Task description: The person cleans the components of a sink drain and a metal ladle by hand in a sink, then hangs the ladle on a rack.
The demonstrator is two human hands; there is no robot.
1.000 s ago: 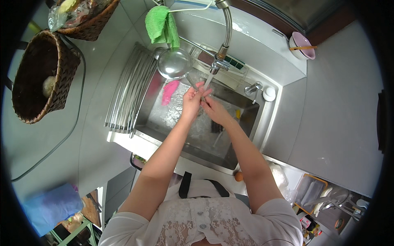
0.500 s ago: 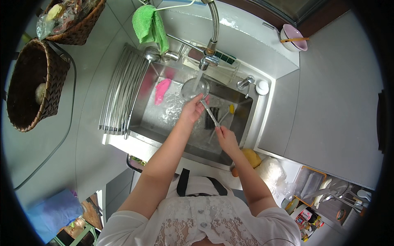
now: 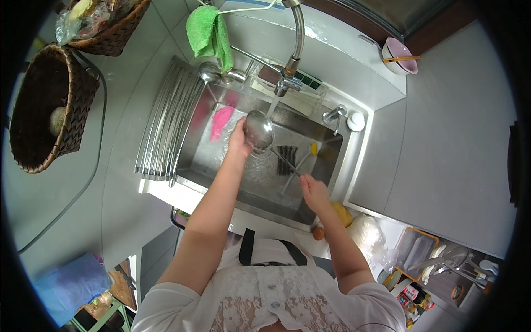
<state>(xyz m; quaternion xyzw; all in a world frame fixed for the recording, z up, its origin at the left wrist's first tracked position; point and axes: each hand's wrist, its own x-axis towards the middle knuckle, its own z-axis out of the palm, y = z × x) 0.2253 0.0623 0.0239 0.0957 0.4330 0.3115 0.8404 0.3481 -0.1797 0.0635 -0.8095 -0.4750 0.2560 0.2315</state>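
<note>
I have the right hand closed around the far end of the handle of a metal ladle. The left hand is against the left side of its bowl; its fingertips are partly hidden, so I cannot tell how far those fingers are closed. The ladle is over the sink, its bowl just below the tap, near the running water. Half a second ago, I saw the left hand at the ladle's neck; now it has shifted to the bowl.
</note>
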